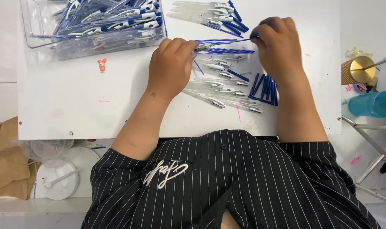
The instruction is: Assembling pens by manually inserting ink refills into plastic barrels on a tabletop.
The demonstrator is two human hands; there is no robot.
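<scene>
My left hand [172, 63] grips a clear pen barrel [202, 47] by its silver tip. My right hand [278, 44] pinches the far end of thin blue refills [227, 41] that run into that barrel. Beneath both hands, several clear pen barrels [220, 87] with silver clips lie on the white table [74, 101]. A small bunch of blue refills or caps [264, 88] rests by my right wrist. More clear barrels with blue parts [216, 15] lie at the far edge.
A clear plastic tray [95, 23] full of blue and white pens sits at the far left. A small pink figure [102, 65] stands near it. Right of the table are a teal cup [377, 104], a gold-topped object [358, 70] and metal legs [373, 148]. Brown paper [4, 161] lies lower left.
</scene>
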